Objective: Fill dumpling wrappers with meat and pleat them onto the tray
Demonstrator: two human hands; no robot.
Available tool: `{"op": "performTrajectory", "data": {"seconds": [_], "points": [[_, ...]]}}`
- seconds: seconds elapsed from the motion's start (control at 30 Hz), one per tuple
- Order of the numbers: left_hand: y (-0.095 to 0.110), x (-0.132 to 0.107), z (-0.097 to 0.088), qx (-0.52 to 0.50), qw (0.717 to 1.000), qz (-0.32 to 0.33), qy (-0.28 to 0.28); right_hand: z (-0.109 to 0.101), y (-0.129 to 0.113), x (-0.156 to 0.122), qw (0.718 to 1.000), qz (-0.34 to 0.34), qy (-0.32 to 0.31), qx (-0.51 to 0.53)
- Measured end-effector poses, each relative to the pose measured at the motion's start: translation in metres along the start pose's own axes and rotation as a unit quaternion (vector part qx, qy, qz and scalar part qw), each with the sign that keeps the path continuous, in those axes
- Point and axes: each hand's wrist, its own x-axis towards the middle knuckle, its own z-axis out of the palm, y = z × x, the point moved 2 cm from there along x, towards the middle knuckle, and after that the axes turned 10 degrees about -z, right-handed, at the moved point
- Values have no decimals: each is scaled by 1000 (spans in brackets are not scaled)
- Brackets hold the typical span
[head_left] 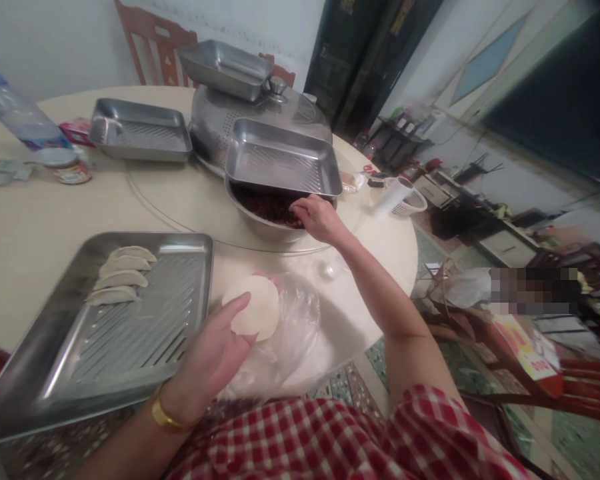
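A round white dumpling wrapper rests across the fingers of my left hand, with the thumb over its edge. Beyond it, my right hand is at the rim of a metal bowl of dark filling. Its fingers are pinched together; whatever they hold is hidden. To the left, several folded dumplings lie in a row at the far end of a large metal tray. A clear plastic bag is spread on the table beneath the wrapper.
An unfilled metal tray leans over the bowl's far side. Behind stands a large lidded pan with another tray on top. A third tray, a can and a bottle are on the left. A basket sits right.
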Motion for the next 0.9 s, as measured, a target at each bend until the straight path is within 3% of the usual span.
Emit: {"op": "performTrajectory", "data": {"seconds": [0.17,0.27,0.33,0.43,0.57,0.9], "points": [[1,0,-1,-5,1000,-1,0,-5,-8,-3,999,27,-9,44],[1,2,-3,4,1000,2,-6,-3,-7,-2,991,61,5,121],[2,3,-5,6,1000,7,-13,-1,-4,1,971,111,38,209],[3,2,-5,-3,1000,14,-14,-1,-2,6,916,193,109,335],[7,-1,-2,-6,1000,12,-28,-3,-6,7,859,238,172,419],[13,-1,-2,-25,999,19,-21,-11,15,-17,806,257,282,452]]}}
